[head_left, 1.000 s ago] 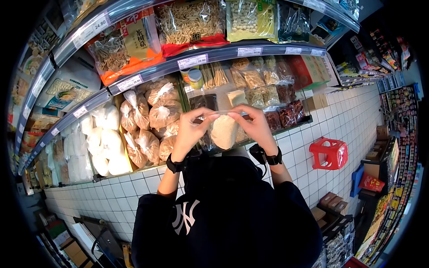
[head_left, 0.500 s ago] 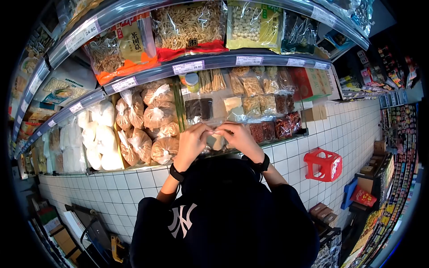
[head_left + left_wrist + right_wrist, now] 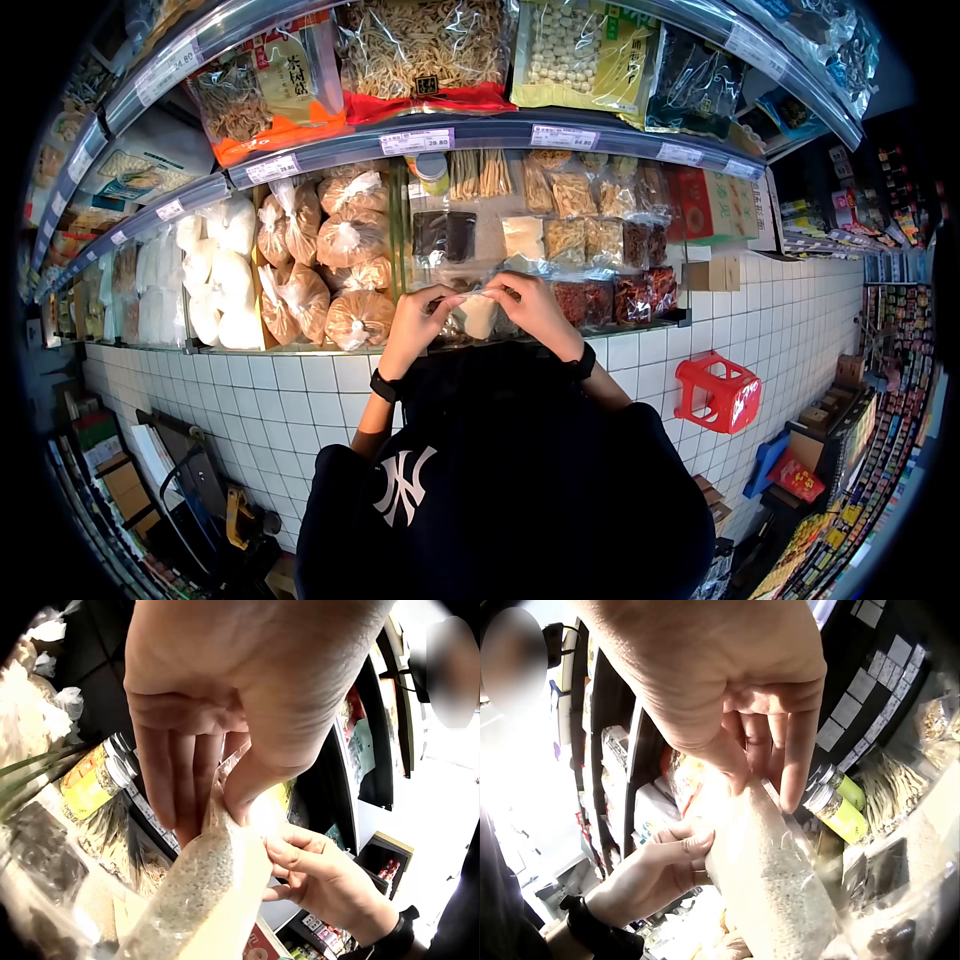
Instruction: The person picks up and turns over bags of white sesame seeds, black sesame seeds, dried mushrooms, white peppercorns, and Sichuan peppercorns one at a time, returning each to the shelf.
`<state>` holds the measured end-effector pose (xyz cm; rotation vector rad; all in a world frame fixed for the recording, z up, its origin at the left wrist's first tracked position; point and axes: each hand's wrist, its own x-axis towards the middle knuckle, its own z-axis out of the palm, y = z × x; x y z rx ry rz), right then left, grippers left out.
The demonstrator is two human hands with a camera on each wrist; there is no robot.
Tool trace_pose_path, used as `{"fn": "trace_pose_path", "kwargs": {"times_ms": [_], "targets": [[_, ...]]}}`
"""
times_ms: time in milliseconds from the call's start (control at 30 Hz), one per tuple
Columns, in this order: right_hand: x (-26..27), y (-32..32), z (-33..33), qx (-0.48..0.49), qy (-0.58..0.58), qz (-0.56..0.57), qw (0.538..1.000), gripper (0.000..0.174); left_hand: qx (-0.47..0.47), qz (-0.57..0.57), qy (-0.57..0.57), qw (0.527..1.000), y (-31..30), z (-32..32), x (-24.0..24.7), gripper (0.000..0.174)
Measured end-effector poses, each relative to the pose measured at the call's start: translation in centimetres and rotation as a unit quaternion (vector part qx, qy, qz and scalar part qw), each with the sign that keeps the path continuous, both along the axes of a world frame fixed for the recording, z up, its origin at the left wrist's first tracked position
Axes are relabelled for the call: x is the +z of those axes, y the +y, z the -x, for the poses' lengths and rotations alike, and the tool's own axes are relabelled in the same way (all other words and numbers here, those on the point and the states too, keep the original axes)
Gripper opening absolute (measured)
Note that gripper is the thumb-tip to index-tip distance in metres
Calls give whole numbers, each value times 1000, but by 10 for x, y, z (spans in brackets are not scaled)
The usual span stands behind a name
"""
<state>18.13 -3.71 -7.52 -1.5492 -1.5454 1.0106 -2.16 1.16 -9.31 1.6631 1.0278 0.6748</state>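
A clear plastic bag of pale grains (image 3: 477, 317) hangs between my two hands at the front of the display case, its top edge gathered. My left hand (image 3: 418, 325) pinches one side of that edge between thumb and fingers. On the other side, the thumb and fingers of my right hand (image 3: 535, 315) pinch the same edge. From the left wrist, small rounded grains show through the bag (image 3: 196, 881), and clear film sticks up between thumb and fingers. In the right wrist view the bag (image 3: 780, 877) drops below the right thumb.
Behind the hands, the case holds dark packets (image 3: 445, 236), bagged dried goods (image 3: 570, 240) and a yellow-labelled jar (image 3: 430, 175). Tied brown bags (image 3: 355, 240) lie to the left. A shelf edge with price tags (image 3: 415, 142) runs above. A red stool (image 3: 718, 392) stands on the tiled floor at right.
Both hands have lowered the bag toward the case front. They came close together along its top edge, then moved slightly apart, still pinching it. The head view has shifted a little.
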Motion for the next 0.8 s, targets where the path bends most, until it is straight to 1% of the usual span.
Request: {"fn": "trace_pose_path", "kwargs": {"times_ms": [33,67,133,167,233,267,300,333,367,433,467,500,567,600,633,700,733,767,800], "targets": [[-3,1,-3,-1,18,27,999,16,5,14,6,1000,1,-1,-5,13],[-6,2,-5,3,18,28,999,16,10,30,12,999,2,-2,-9,13],[-17,5,-10,6,78,63,995,22,17,41,4,999,6,-7,-8,13],[-29,4,-14,9,79,66,995,22,21,53,-3,998,8,-9,-7,13],[-46,7,-20,73,82,81,991,37,30,64,1,997,12,-13,-11,14],[-55,7,-21,78,83,82,990,37,47,67,-19,996,13,-15,-17,14],[-57,7,-20,77,113,89,987,38,63,70,-38,995,15,-18,-20,14],[-58,6,-20,75,143,97,982,40,53,95,-47,993,16,-18,-23,16],[-62,7,-21,80,145,101,981,40,59,98,-45,992,17,-19,-27,16],[-80,11,-28,79,102,115,985,39,60,178,-88,978,17,-23,-34,19],[-93,12,-29,59,112,110,986,37,56,214,-117,968,19,-24,-38,25],[-99,13,-31,44,132,124,982,37,59,216,-116,968,21,-24,-48,25],[-119,18,-36,-6,171,125,977,36,97,178,-72,977,27,-22,-78,28],[-115,22,-41,-11,149,130,980,36,74,131,24,988,33,-18,-92,29],[-118,25,-45,-11,149,131,980,36,74,133,25,988,36,-20,-102,29],[-128,31,-51,-38,151,132,979,34,76,31,95,992,40,-24,-125,33],[-141,34,-54,-38,143,122,981,35,74,50,106,990,46,-25,-147,37],[-140,36,-56,-40,143,122,981,35,72,51,105,990,50,-30,-158,37],[-138,38,-57,-36,100,138,985,36,78,-15,140,987,54,-36,-164,39]]}}
